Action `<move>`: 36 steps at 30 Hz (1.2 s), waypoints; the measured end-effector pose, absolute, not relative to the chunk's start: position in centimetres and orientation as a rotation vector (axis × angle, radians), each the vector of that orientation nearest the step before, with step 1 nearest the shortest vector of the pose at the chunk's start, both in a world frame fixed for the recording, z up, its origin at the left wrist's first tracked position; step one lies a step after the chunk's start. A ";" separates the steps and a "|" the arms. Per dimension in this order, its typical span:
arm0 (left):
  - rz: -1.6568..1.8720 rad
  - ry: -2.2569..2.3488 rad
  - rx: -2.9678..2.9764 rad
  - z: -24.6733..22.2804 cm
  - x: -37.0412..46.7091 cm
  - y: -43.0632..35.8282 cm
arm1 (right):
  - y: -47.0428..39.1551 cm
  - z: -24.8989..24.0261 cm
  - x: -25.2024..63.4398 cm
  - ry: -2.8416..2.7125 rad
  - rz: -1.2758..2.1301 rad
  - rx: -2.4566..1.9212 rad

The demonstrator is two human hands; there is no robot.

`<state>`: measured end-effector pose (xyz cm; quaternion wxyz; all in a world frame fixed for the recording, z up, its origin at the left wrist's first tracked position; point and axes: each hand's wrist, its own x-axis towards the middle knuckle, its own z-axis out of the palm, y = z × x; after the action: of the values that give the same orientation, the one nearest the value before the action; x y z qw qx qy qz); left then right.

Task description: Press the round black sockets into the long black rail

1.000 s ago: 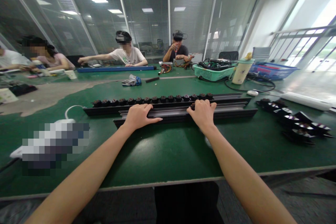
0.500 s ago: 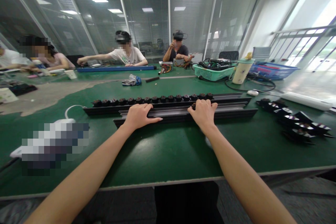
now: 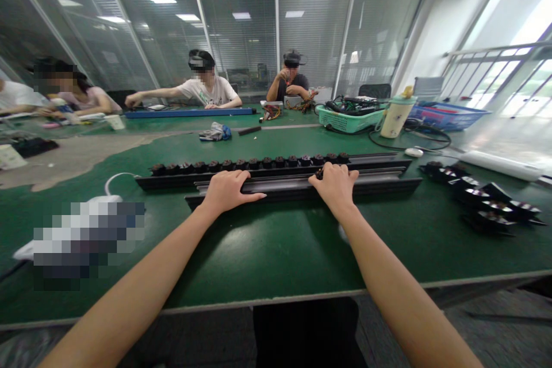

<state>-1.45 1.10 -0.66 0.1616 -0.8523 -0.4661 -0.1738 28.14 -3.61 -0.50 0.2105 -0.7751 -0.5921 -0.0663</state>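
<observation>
A long black channel rail (image 3: 287,186) with a pale inner groove lies crosswise in front of me. My left hand (image 3: 226,191) is closed over its left half, fingers across the top and thumb stretched along the near side. Toward the right half, my right hand (image 3: 337,187) is closed round a small dark part (image 3: 319,173) set in the groove; the fingers hide most of it. Just behind lies a second black rail (image 3: 144,183), carrying a row of several small black parts with brownish tops (image 3: 239,165).
Loose black parts (image 3: 491,204) lie in a cluster at the right. A white power strip (image 3: 23,250), partly blurred out, is at the left. Farther back are a green basket (image 3: 345,122), a cup (image 3: 394,118), a glove (image 3: 215,132) and co-workers across the green table (image 3: 267,259).
Both hands keep their places on the near rail. The view has shifted very slightly; nothing else has visibly moved on the rails.
</observation>
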 end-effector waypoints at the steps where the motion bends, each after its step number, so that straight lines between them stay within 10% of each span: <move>1: -0.497 -1.330 -2.429 -0.7 -1.5 1.1 | -3.6 -0.5 28.2 -1.644 -0.178 -2.158; 36: -0.516 -1.339 -2.439 -0.7 -1.5 1.2 | -3.5 -0.3 28.2 -1.625 -0.079 -2.215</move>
<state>-1.54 1.19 -0.69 0.1552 -0.8515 -0.4673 -0.1802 28.22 -3.47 -0.34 0.1957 -0.7904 -0.5798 -0.0281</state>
